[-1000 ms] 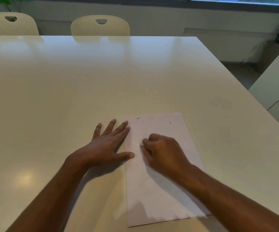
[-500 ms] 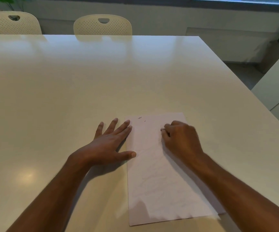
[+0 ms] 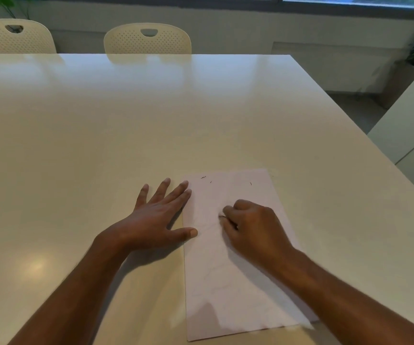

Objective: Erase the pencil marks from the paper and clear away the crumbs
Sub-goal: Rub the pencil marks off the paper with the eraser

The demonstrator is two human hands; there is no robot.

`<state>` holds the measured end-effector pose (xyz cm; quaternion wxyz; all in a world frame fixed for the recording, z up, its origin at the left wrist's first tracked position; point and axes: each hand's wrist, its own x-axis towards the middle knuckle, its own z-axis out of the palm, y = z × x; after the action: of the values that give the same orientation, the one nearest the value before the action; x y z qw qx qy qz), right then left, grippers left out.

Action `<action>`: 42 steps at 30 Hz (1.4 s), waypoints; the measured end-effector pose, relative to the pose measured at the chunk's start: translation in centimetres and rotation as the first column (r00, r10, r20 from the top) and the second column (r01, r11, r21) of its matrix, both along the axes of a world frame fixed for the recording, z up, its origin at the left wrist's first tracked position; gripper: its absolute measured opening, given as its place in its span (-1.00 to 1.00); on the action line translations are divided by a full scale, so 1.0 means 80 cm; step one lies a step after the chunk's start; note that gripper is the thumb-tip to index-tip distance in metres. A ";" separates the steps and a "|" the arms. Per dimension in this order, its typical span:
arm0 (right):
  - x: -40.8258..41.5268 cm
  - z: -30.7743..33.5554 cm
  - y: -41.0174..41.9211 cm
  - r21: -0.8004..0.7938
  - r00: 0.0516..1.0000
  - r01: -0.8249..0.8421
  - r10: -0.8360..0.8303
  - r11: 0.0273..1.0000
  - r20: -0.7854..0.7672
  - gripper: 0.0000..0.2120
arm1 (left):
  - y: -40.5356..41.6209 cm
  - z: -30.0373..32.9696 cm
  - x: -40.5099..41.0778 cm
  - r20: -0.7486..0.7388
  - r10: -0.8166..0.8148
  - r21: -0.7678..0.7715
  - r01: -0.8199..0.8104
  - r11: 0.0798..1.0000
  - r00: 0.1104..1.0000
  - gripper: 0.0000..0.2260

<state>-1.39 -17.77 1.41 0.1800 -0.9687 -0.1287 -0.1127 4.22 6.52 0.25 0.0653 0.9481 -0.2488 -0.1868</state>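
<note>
My left hand (image 3: 159, 217) lies flat with fingers spread on the table (image 3: 126, 120), its fingertips and thumb overlapping the left edge of the paper (image 3: 225, 282) to pin it. My right hand (image 3: 250, 225) is curled over the upper middle of the sheet, fingers pinching something small and pale at their tips; I judge it to be an eraser (image 3: 221, 216), though almost all of it is hidden. The paper lies flat near the table's front edge, between my forearms.

Findings on the sheet: faint pencil lines remain across the lower half. A few dark crumbs (image 3: 203, 177) sit near the far edge.

Risks, as I judge them:
- The sheet is held along one side only. A hard stroke toward the left hand could buckle or crease it; a stroke away could drag the free right side.
- Heavy pressure over one spot may scuff or tear thin paper.
- My right forearm rests over the lower sheet and could smear the remaining lines.
- Brushing carelessly would scatter crumbs onto the table rather than remove them.

Containers: none visible, so there is no evident place for the crumbs.
</note>
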 end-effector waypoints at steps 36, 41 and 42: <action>0.047 0.008 -0.033 -0.104 0.973 0.228 -0.223 0.968 0.052 -0.77 | 0.000 0.000 0.000 -0.009 0.006 -0.004 -0.006 1.000 1.000 -0.07; 0.024 0.006 -0.021 -0.072 0.996 0.084 -0.086 0.994 -0.026 -0.77 | 0.000 0.000 0.000 -0.003 0.001 -0.007 -0.001 1.000 1.000 -0.02; 0.039 0.008 -0.036 -0.085 0.987 0.163 -0.163 0.983 0.004 -0.75 | 0.000 0.000 0.000 -0.005 -0.001 -0.006 0.001 1.000 1.000 -0.02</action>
<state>1.74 -20.64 2.02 0.1289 -0.9829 -0.0534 -0.1198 4.24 6.52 0.21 0.0686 0.9473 -0.2498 -0.1886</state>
